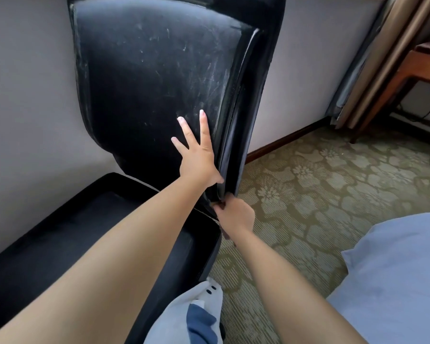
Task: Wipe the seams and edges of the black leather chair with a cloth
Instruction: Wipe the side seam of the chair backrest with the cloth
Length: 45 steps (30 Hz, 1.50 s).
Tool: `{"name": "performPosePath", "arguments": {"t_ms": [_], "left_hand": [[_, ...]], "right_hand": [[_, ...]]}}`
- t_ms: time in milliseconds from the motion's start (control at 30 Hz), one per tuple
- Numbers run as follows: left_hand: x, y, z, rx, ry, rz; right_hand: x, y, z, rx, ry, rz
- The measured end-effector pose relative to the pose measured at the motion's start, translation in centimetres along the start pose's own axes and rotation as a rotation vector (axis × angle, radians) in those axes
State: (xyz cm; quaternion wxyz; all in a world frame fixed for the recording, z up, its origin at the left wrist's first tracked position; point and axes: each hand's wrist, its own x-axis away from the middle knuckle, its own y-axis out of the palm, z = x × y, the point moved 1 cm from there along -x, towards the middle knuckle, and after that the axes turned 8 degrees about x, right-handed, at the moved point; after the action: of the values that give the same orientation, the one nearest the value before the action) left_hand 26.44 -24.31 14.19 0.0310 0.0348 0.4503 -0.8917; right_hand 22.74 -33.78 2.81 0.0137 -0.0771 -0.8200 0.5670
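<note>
The black leather chair (144,78) stands against the wall, its backrest scuffed with pale marks and its seat (90,227) at the lower left. My left hand (196,155) presses flat on the lower right of the backrest, fingers spread, beside the right edge seam (236,108). My right hand (236,217) is curled at the bottom of that seam, where backrest meets seat. It pinches a small dark cloth (226,235), mostly hidden in the fist, with a dark strip showing below the wrist.
Patterned green carpet (320,184) spreads to the right of the chair. A curtain (392,58) and a wooden table (412,68) stand at the far right. Pale blue bedding (397,276) fills the lower right corner, and my white and blue clothing (196,316) shows at the bottom.
</note>
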Motion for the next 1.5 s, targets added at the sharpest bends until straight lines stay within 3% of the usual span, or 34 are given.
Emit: {"name": "performPosePath", "arguments": {"t_ms": [100, 333, 567, 700, 933, 1200, 1500], "left_hand": [[-0.1, 0.0, -0.5, -0.016, 0.041, 0.021], [0.1, 0.5, -0.3, -0.010, 0.028, 0.019], [-0.8, 1.2, 0.0, -0.057, -0.063, -0.003], [-1.0, 1.5, 0.0, -0.087, -0.084, 0.009], [-1.1, 1.7, -0.1, -0.135, -0.084, 0.059], [-1.2, 1.7, -0.1, -0.170, -0.087, 0.034], [-1.2, 1.4, 0.1, -0.175, -0.089, 0.029]], "right_hand": [[0.3, 0.8, 1.6, -0.075, 0.064, 0.032], [0.3, -0.5, -0.1, -0.145, -0.128, 0.126], [-0.6, 1.6, 1.3, -0.119, 0.103, -0.020], [-0.1, 2.5, 1.0, -0.250, 0.068, -0.088], [0.5, 3.0, -0.5, -0.473, 0.150, 0.042], [-0.8, 4.4, -0.3, -0.581, 0.487, -0.060], [0.9, 3.7, -0.8, -0.657, 0.365, 0.043]]}}
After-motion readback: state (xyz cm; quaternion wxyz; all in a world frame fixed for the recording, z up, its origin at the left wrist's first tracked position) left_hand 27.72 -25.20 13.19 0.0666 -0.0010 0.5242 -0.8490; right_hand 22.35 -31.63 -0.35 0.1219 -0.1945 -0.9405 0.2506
